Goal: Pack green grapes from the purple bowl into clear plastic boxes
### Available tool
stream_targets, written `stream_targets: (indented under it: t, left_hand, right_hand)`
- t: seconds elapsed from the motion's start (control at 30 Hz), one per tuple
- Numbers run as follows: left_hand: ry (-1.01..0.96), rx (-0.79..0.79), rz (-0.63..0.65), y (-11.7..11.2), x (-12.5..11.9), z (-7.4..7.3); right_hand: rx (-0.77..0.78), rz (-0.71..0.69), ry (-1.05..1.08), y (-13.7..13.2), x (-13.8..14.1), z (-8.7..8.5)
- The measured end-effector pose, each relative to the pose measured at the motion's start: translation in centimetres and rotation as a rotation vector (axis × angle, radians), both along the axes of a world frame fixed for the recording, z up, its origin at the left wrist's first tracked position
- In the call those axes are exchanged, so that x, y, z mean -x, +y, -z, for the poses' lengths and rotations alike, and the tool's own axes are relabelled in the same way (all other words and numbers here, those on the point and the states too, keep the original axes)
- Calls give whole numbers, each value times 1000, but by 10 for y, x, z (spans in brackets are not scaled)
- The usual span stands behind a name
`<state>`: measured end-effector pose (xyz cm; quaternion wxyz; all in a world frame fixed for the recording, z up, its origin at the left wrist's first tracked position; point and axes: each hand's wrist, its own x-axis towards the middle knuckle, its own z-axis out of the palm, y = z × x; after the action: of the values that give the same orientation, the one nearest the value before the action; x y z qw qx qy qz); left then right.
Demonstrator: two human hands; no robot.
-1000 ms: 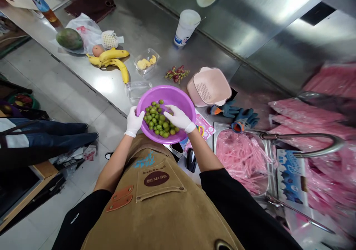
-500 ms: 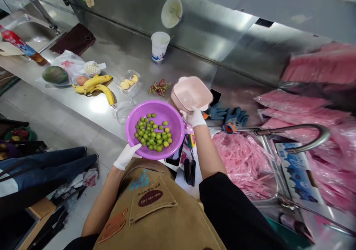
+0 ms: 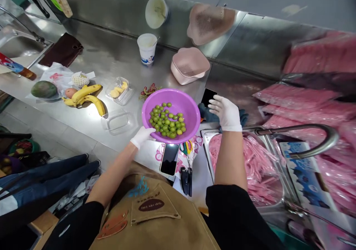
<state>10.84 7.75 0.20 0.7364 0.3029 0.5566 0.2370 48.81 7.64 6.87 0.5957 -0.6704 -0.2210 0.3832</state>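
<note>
White-gloved, my left hand grips the near-left rim of a purple basin. Small round green fruits lie inside the basin, mostly toward its near side. My right hand, gloved too, is off to the basin's right with its fingers apart and nothing in it. Below that hand are blue work gloves, partly covered by it, and a black flat card. A pink basket with a perforated bottom stands against the back of the counter. Red grapes lie just behind the basin.
Bananas, a mango and clear plastic boxes are on the left. A white tub stands at the back. A phone, scissors and a stapler lie nearest me. Right, a faucet arches over a sink of pink items.
The pink basket has moved back toward the wall, and my right hand has let go of it and shifted right. The basin has moved right and away from me with my left hand.
</note>
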Motion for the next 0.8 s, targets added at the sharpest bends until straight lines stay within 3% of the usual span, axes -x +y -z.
stream_targets:
  t: [0.13, 0.2, 0.27, 0.33, 0.43, 0.53, 0.67, 0.8]
  left_hand:
    - [-90, 33, 7, 31, -64, 5]
    - [-179, 32, -2, 39, -84, 8]
    - [-251, 32, -4, 39, -88, 12]
    - [-263, 36, -12, 28, -73, 19]
    - [-276, 42, -50, -10, -21, 28]
    - [-335, 37, -166, -64, 53, 31]
    - [-369, -79, -607, -133, 158, 24]
    - [-276, -223, -1121, -196, 250, 17]
  right_hand:
    - [23, 108, -98, -57, 0, 6]
    - [20, 174, -153, -78, 9, 13]
    - [2, 219, -209, -89, 24, 20]
    - [-33, 238, -277, -91, 44, 25]
    - [-92, 198, -383, -73, 83, 24]
    - [-160, 64, -480, -37, 138, 9]
    - [-257, -270, -484, 8, 242, -11]
    - [-273, -706, -438, 9, 375, 0]
